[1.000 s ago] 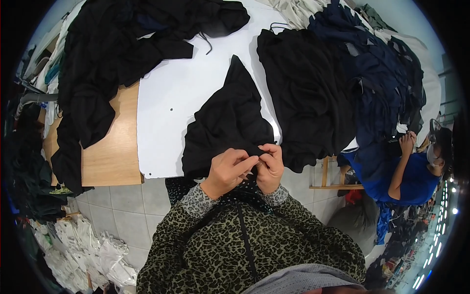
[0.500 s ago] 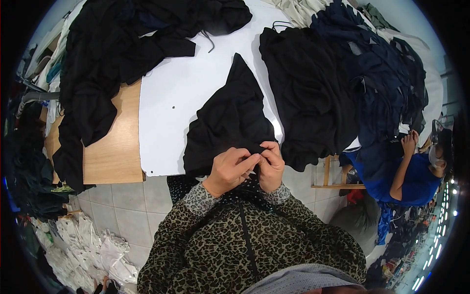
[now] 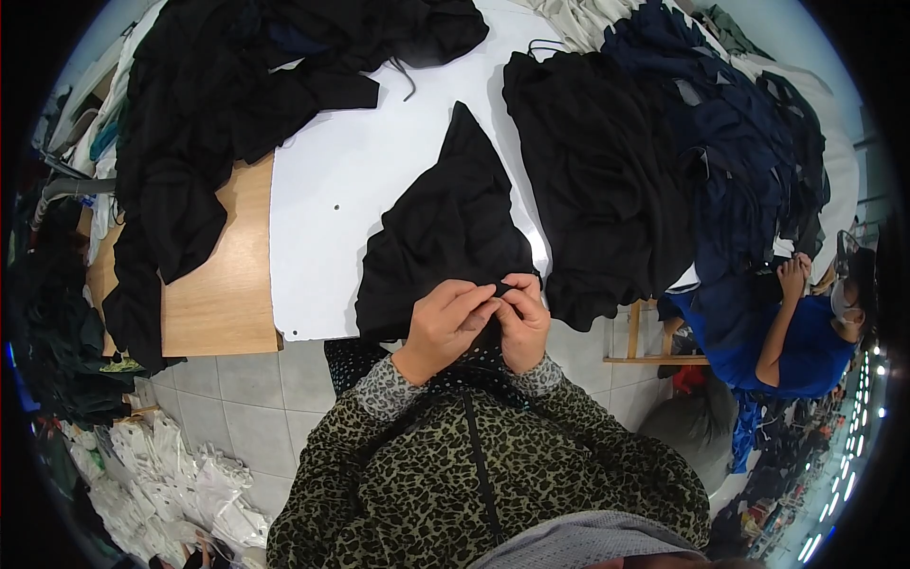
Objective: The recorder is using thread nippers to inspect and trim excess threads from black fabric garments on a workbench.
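Observation:
A black piece of cloth (image 3: 441, 223), roughly triangular with its tip pointing away, lies on the white table top (image 3: 313, 256). Its near edge is pinched at the table's front between my two hands. My left hand (image 3: 444, 327) is closed, thumb and index fingertips pressed on the cloth's edge. Close beside it, my right hand (image 3: 521, 324) pinches the same edge, fingertips almost touching the left ones. Whatever small detail lies between the fingertips is too small to make out.
Right of the cloth lies a stack of black garments (image 3: 602, 180), then a dark navy garment heap (image 3: 744, 171). More black garments (image 3: 190, 142) cover the far left, partly over a wooden board (image 3: 218, 303). A person in blue (image 3: 801, 341) works at the right. White bundles (image 3: 171, 484) lie lower left.
My fingers have shifted slightly along the pinched edge, the left index fingertip now straighter and a bit higher. The cloth has barely moved.

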Demonstrator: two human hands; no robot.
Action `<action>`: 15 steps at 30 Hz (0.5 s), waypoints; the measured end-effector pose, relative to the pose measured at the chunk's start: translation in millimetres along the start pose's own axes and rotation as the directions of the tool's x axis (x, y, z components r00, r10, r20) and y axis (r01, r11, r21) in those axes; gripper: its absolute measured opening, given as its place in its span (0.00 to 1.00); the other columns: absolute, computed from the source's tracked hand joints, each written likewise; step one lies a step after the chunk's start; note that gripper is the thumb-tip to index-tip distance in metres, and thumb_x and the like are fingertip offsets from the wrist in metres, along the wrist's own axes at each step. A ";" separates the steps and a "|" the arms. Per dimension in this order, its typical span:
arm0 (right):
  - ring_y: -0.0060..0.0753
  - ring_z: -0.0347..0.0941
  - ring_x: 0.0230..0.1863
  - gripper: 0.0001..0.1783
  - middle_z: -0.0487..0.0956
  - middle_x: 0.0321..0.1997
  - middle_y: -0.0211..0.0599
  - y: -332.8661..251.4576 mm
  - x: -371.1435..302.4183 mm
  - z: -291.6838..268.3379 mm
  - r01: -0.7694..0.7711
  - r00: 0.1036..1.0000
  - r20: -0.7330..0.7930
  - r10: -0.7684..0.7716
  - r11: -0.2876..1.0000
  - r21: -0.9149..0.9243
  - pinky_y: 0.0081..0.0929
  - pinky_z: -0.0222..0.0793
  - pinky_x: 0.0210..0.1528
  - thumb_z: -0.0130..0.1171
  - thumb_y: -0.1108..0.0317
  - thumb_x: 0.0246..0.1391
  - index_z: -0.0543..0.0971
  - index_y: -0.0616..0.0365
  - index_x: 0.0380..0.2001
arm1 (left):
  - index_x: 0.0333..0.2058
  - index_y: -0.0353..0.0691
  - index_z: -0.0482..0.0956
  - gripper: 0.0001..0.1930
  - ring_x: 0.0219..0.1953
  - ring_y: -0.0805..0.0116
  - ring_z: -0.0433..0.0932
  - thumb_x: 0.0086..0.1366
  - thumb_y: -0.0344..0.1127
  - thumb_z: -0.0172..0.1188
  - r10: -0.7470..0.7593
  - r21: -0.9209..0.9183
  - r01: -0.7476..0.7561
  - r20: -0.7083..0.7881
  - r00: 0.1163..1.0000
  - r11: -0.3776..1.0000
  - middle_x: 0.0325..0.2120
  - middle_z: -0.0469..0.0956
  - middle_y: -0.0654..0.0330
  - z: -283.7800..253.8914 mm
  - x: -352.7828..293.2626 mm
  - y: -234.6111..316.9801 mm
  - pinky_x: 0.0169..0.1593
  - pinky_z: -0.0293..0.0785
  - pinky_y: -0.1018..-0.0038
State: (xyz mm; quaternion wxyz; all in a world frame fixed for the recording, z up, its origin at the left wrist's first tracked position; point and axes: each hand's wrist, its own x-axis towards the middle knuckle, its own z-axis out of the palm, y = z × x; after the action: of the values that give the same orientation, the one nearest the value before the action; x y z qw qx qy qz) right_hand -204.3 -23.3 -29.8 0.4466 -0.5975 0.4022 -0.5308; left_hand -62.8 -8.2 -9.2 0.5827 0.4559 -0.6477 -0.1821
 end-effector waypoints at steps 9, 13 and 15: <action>0.32 0.69 0.39 0.09 0.70 0.39 0.38 -11.8 3.6 4.8 0.012 0.999 0.051 -0.003 0.981 -0.194 0.24 0.65 0.40 0.64 0.80 0.42 0.77 0.67 0.31 | 0.31 0.36 0.77 0.04 0.24 0.60 0.75 0.55 0.27 0.62 -0.206 0.053 0.202 0.081 0.975 0.978 0.26 0.73 0.58 1.3 8.8 -1.6 0.27 0.71 0.73; 0.31 0.69 0.38 0.07 0.71 0.36 0.37 -8.4 4.3 6.1 -0.028 0.999 0.033 0.036 0.973 -0.229 0.23 0.65 0.39 0.64 0.78 0.42 0.78 0.66 0.28 | 0.31 0.35 0.75 0.05 0.23 0.62 0.74 0.59 0.30 0.60 -0.357 0.041 0.355 0.155 0.921 0.934 0.25 0.72 0.57 -2.7 17.0 -5.9 0.27 0.69 0.73; 0.31 0.69 0.38 0.06 0.71 0.35 0.37 -8.2 4.3 6.5 -0.033 0.999 0.032 0.041 0.974 -0.226 0.23 0.65 0.39 0.65 0.78 0.42 0.78 0.66 0.27 | 0.32 0.34 0.75 0.07 0.22 0.71 0.71 0.62 0.33 0.58 -0.484 -0.069 0.511 0.234 0.843 0.857 0.24 0.71 0.61 -7.4 19.6 -8.8 0.27 0.66 0.77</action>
State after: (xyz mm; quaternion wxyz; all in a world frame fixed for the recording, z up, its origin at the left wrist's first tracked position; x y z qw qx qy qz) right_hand -197.3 -24.5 -21.0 0.3931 -0.6463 0.4628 -0.4622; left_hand -50.8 -26.4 -2.5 0.4724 0.5482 -0.5515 -0.4150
